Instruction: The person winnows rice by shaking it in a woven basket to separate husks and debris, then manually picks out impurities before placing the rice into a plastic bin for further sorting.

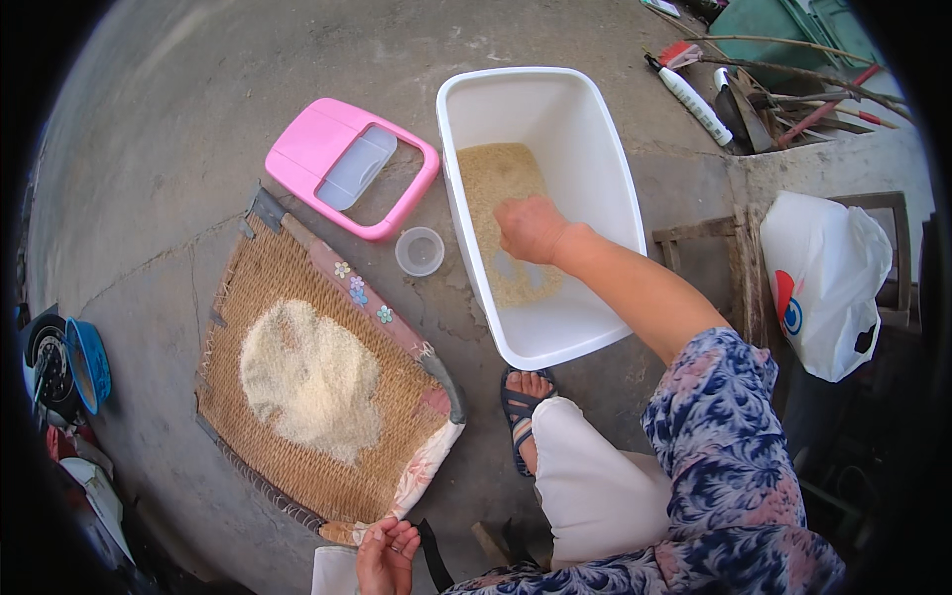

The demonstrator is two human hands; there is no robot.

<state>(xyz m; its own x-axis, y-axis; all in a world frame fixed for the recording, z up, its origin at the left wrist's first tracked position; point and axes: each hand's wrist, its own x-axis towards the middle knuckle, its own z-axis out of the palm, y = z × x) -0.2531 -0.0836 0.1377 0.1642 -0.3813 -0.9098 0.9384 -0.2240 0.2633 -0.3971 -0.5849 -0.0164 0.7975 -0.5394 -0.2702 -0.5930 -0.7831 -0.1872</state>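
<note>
My right hand (532, 229) reaches into a tall white plastic bin (595, 186), its fingers curled low over the rice grains (502, 175) at the bottom. Whether it grips any grains is hidden. Bare bin floor shows through the grain beside the hand. On the left, a woven winnowing basket (297, 253) with a patched cloth rim lies on the ground and holds a spread pile of paler rice (320, 379). My left hand (388, 554) is at the basket's near corner, fingers bent and fingertips close to the rim; I cannot tell if they pinch it.
A pink lid (316, 141) with a clear flap and a small clear plastic cup (420, 251) lie between basket and bin. A wooden stool (744, 275) and a white plastic bag (822, 275) are at right. Tools, sticks and a white bottle (692, 100) lie at upper right.
</note>
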